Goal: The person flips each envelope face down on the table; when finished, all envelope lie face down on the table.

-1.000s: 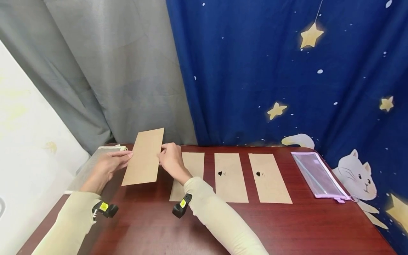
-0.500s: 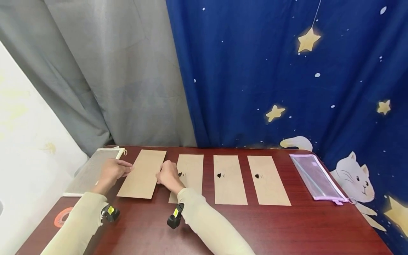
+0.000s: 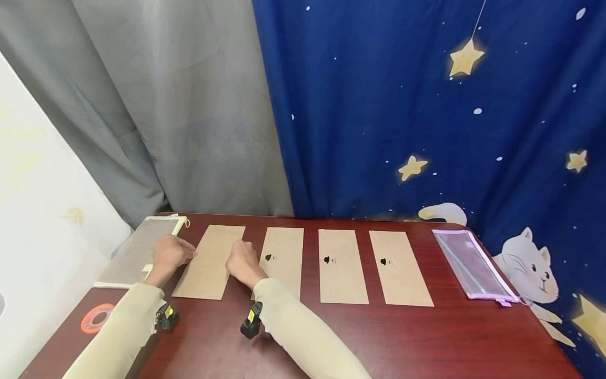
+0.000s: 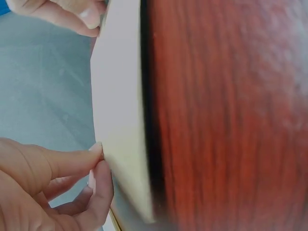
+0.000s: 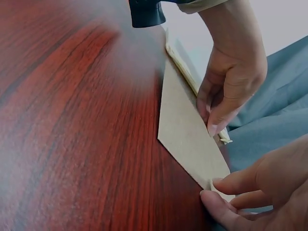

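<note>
A plain rectangle of brown kraft paper (image 3: 210, 263) lies at or just above the tabletop; whether it is a sheet or an envelope cannot be told. My left hand (image 3: 171, 257) pinches its left edge between thumb and forefinger, as the left wrist view shows up close on the paper (image 4: 120, 106). On the opposite edge, my right hand (image 3: 244, 263) pinches the paper (image 5: 185, 120), thumb and finger meeting near a corner in the right wrist view. Three matching pieces lie in a row to the right: one (image 3: 286, 242) beside my right hand, a middle one (image 3: 343, 279) and a far one (image 3: 402, 279), each with a small black hat print.
A mesh zip pouch with white edging (image 3: 137, 252) lies left of my left hand. Nearer, an orange ring (image 3: 87, 320) sits partly behind the left sleeve. A purple-edged zip pouch (image 3: 473, 266) is at the right end of the table (image 3: 426, 342). Curtains hang behind.
Both hands have lowered the kraft paper from a raised, tilted position down to the table, left of the other pieces. The orange ring has come into view.
</note>
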{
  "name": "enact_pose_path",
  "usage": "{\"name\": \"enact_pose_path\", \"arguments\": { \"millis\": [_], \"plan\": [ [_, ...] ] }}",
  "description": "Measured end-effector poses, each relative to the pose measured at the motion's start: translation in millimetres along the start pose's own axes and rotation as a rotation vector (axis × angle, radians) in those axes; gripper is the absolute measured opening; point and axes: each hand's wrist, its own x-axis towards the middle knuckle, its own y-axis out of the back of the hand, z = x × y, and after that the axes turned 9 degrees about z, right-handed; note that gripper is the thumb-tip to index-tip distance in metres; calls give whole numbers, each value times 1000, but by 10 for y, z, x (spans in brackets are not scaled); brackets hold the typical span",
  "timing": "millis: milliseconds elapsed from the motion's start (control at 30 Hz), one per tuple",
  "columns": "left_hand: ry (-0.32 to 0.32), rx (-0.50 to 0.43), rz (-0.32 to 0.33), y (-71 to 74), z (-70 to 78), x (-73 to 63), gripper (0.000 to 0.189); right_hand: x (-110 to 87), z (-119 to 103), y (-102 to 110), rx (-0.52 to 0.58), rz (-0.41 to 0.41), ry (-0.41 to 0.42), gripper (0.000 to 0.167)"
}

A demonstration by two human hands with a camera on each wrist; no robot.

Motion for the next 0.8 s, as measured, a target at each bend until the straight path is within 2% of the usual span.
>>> {"name": "enact_pose_path", "arguments": {
  "millis": [100, 233, 333, 433, 533, 600, 700, 767, 800],
  "plan": [
    [-31, 28, 29, -37, 20, 7, 15, -3, -1, 16, -24, 5, -5, 47],
    [-96, 52, 98, -70, 54, -20, 11, -4, 12, 110, -22, 21, -3, 46],
    [-129, 46, 140, -84, 141, -54, 10, -1, 81, 287, 8, 58, -1, 50],
    [-113, 12, 130, -104, 299, -109, 13, -1, 222, 521, 33, 92, 5, 54],
    [-57, -53, 53, -153, 519, -181, 16, -19, 403, 765, 42, 80, -5, 52],
    [2, -202, -71, -208, 699, -224, 21, -39, 530, 929, 30, 96, -13, 39],
    [125, -494, -275, -305, 979, -263, 30, -93, 716, 1168, 19, 115, -51, 23],
    [220, -646, -371, -352, 1142, -272, 37, -139, 830, 1306, 69, 112, -106, 24],
    [247, -680, -388, -366, 1207, -272, 38, -159, 888, 1362, 122, 93, -140, 27]
  ]
}}
